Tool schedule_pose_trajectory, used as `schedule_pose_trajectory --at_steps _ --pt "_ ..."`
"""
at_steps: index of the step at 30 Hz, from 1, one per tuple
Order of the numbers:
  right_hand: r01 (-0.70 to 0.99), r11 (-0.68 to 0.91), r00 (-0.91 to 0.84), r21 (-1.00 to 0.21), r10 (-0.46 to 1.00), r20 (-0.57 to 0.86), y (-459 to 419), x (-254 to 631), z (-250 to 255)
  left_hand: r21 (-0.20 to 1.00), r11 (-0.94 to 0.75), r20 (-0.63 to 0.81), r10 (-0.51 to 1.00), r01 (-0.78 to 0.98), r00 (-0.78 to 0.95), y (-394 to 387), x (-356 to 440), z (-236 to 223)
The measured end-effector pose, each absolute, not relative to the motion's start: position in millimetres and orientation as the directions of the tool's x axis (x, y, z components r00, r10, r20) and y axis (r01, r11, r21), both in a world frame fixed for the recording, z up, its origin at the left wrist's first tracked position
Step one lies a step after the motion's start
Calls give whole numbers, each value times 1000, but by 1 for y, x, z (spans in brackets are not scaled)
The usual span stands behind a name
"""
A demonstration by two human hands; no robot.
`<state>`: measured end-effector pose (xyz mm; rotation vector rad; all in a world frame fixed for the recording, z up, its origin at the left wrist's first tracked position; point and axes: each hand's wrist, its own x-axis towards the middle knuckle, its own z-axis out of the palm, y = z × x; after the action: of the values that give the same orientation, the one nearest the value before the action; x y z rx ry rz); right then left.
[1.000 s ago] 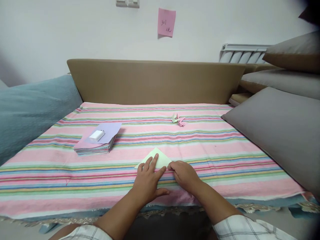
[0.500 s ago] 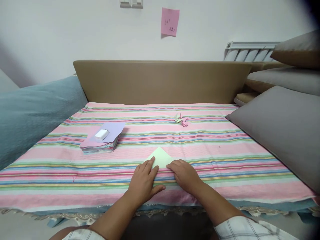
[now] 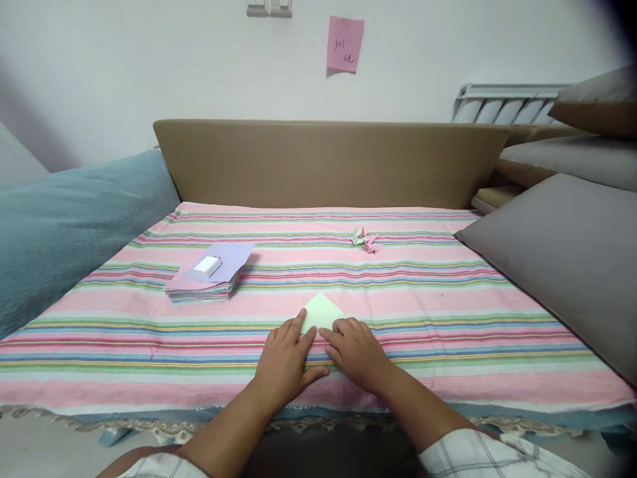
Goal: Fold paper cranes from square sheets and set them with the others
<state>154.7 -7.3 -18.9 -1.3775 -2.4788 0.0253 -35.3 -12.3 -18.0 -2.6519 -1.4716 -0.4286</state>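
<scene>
Where the striped cloth (image 3: 448, 372) spread out before me, the brown backrest (image 3: 328, 164) rose along its far side and a grey cushion (image 3: 557, 252) leaned in from the right. A stack (image 3: 199, 288) of sheets sat on the cloth to the left, well apart from my hands. My left hand (image 3: 284, 358) lay flattened, fingers stretched forward and slightly spread, over the left part of the green paper (image 3: 321, 312). My right hand (image 3: 358, 355) had its fingers bent at the paper's right and near side; whether they pinched it or only pressed, I could not tell. The paper lay straight ahead of my fingertips, one corner pointing away toward the backrest, its long axis seemingly left to right, though my fingers hid part of it. Neither hand was nearer: both touched it. Farther off sat a green figure (image 3: 357, 236) and a pink figure (image 3: 371, 244), close together. I saw no container; a white charger (image 3: 208, 266) rested atop the stack.
</scene>
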Motion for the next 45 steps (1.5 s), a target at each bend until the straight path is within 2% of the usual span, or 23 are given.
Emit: schedule_pose_trajectory --at_steps 9,16,27,30,33,37,39,42,45 --pt "833 538 -497 -129 831 249 -7 153 -21 51 -478 255 855 877 452 -13 -43 -11" --pt "835 535 -498 -127 834 236 -7 152 -20 82 -428 269 879 900 394 -11 -59 -3" --pt "835 539 -507 -111 831 228 -8 153 -20 105 -293 159 948 950 275 -10 -83 11" --pt "834 541 -510 -111 831 221 -8 152 -20 131 -234 120 968 963 219 -7 -91 12" --pt "834 540 -511 -108 832 215 -8 152 -19 184 -197 147 974 963 171 -1 -97 12" --pt "832 542 -512 -114 831 216 -7 153 -20 230 -351 290 915 908 280 1 -85 6" --pt "829 546 -514 -118 828 222 -7 153 -21 183 -456 361 855 871 372 -1 -72 0" --pt "836 538 -504 -112 832 234 -8 153 -22 110 -542 360 803 833 475 -7 -51 -10" --pt "838 535 -499 -106 831 246 -9 152 -22 99 -537 345 808 838 477 -10 -38 -14"
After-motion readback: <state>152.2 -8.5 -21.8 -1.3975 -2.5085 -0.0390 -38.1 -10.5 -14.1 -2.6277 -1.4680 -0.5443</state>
